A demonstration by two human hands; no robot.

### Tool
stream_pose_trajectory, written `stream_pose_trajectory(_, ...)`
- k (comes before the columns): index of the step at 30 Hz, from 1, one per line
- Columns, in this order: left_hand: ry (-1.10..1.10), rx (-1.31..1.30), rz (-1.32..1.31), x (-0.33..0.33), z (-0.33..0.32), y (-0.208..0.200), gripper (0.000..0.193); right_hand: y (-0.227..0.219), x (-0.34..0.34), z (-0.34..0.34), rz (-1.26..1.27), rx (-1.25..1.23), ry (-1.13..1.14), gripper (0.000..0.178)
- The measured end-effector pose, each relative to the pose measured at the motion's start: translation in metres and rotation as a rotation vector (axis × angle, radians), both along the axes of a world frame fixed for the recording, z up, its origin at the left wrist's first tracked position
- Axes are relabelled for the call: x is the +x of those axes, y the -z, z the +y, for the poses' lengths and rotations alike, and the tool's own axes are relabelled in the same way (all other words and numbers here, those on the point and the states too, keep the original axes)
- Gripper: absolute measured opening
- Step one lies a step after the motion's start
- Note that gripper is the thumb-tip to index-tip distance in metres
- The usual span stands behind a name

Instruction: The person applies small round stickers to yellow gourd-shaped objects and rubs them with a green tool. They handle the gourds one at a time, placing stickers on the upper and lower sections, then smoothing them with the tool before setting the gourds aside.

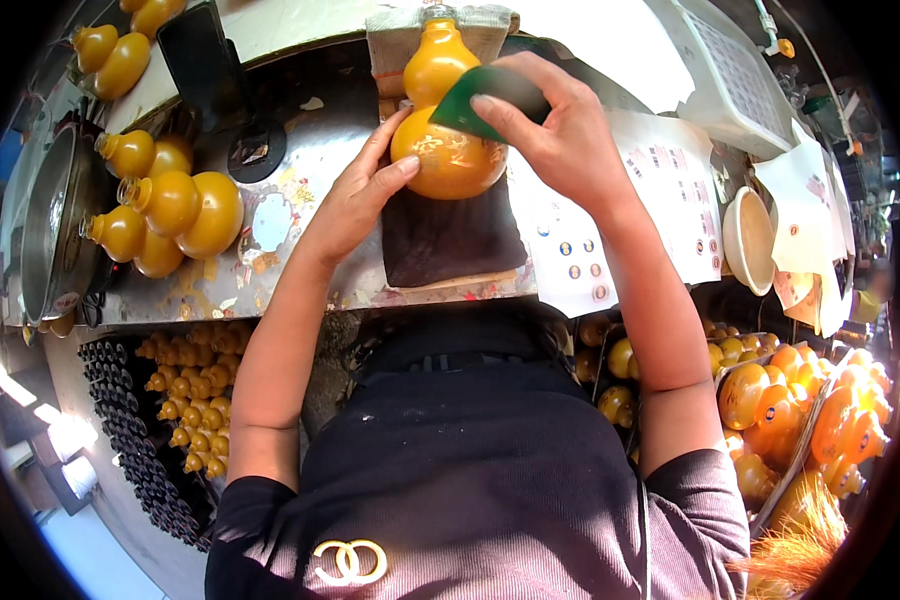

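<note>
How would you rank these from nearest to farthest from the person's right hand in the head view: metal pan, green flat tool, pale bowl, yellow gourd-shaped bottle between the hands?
From the right hand:
1. Green flat tool: held in it.
2. Yellow gourd-shaped bottle: just left.
3. Pale bowl: off right.
4. Metal pan: far left.

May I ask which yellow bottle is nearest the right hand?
The bottle alone on the dark pad, by the green tool; other bottles cluster farther away.
</note>
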State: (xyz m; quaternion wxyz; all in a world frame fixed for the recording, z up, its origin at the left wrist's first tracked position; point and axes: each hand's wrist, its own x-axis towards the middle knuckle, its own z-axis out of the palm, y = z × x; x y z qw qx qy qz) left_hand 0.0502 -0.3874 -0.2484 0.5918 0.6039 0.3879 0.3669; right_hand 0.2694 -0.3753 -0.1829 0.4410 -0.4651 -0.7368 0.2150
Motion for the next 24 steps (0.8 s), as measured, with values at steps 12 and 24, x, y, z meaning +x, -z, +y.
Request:
stream_pose_trajectory(12,-0.227,0.010,-0.056,0.037,-0.002,-0.004,0.077,0.042,-0.007,-0.036,0.399,-0.188,0.216,0.028)
stream_pose_trajectory(24,-0.129,-0.081,-0.181,0.028,0.003,-0.001,0.064,0.057,0.008,-0.036,0.505,-0.248,0.269,0.029)
